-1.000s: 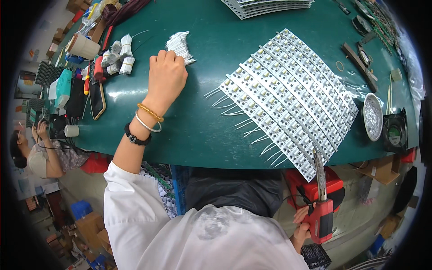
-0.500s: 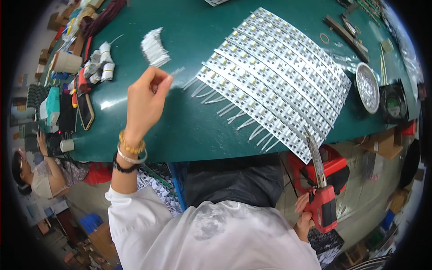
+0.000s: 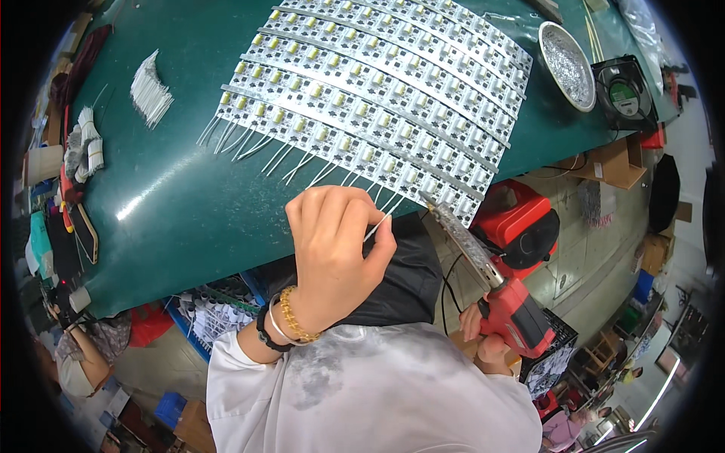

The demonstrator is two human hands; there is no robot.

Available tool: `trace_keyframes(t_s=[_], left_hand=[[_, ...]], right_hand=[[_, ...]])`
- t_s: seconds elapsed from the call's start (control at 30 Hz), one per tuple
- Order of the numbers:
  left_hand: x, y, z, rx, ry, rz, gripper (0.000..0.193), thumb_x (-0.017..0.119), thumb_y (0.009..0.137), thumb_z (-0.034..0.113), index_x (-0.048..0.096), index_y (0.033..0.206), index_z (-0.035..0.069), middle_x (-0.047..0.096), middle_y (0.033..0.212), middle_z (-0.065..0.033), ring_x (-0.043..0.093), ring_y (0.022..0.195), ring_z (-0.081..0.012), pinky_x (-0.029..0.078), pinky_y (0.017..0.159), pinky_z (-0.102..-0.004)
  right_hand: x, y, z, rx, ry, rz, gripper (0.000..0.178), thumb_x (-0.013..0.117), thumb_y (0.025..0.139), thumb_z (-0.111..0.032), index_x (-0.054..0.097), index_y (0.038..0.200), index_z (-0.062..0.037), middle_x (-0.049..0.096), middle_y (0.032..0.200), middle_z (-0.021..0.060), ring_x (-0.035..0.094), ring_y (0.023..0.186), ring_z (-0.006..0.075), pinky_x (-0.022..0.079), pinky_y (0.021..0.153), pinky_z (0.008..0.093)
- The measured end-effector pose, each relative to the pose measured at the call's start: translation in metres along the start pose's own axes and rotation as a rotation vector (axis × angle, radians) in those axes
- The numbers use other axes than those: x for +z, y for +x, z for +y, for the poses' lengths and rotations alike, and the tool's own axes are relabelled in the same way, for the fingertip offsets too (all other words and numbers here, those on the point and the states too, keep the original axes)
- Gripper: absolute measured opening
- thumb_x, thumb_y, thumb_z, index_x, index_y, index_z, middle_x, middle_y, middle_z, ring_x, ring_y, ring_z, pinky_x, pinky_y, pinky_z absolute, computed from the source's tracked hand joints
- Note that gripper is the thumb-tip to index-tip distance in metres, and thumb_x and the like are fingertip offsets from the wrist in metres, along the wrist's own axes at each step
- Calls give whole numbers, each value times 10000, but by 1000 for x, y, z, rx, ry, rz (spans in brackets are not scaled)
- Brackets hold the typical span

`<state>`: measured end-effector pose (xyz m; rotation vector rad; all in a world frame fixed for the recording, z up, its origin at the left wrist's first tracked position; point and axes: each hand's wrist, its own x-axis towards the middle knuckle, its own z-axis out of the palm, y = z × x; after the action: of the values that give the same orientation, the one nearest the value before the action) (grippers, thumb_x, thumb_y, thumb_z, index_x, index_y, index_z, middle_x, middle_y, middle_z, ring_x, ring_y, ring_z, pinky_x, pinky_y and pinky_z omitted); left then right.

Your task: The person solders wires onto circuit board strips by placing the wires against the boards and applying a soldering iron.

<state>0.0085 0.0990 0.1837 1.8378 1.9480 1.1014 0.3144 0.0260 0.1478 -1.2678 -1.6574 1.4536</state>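
Observation:
A sheet of small white circuit boards lies on the green table, with thin white wires sticking out along its near edge. My left hand is at that edge, thumb and forefinger pinched on a white wire whose far end reaches the boards. My right hand grips a red and black soldering gun. Its long metal barrel points up and left, and the tip is by the near edge of the sheet, just right of the wire. I cannot tell whether the tip touches the board.
A pile of white wires lies left on the table. At the right are a round bowl and a black fan. A red and black case stands below the table edge. A phone and tools are far left.
My left hand has moved right and nearer, from beside the wire pile to the sheet's near edge. The soldering gun's barrel now leans further left, and the view has shifted right.

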Motion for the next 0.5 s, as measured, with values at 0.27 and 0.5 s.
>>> trace_keyframes(t_s=[0.27,0.5], left_hand=[[4,-2,-1,19,44,14,201,711,669,-11,558,758,84,585,841,-31,529,860,-241,335,808,-380],[5,-2,-2,20,43,30,199,706,658,-17,558,745,85,585,835,-30,531,853,-240,336,810,-379]], right_hand=[[4,-4,9,29,106,63,733,613,809,-628,499,1217,-31,510,807,19,496,730,168,397,658,323],[-9,-6,29,10,102,-89,504,644,831,-559,637,955,-71,571,842,39,533,777,200,378,660,345]])
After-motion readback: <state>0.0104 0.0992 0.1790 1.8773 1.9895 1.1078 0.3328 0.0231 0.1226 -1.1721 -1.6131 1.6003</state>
